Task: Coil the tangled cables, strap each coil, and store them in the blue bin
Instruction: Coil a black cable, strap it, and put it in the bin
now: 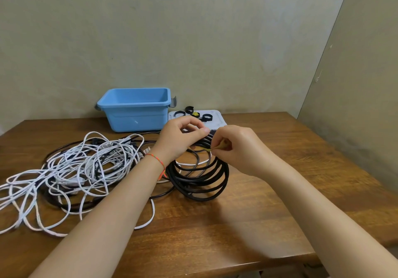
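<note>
A black cable coil stands on edge on the wooden table, its lower loops resting on the wood. My left hand grips the top of the coil with curled fingers. My right hand pinches a yellow-green strap right beside the coil's top. A tangled heap of white and black cables sprawls to the left. The blue bin stands at the back near the wall, with nothing visible inside.
A light grey tray to the right of the bin holds several black strap rings and one yellow one. The table's front edge runs close to me at the lower right. A wall closes in on the right.
</note>
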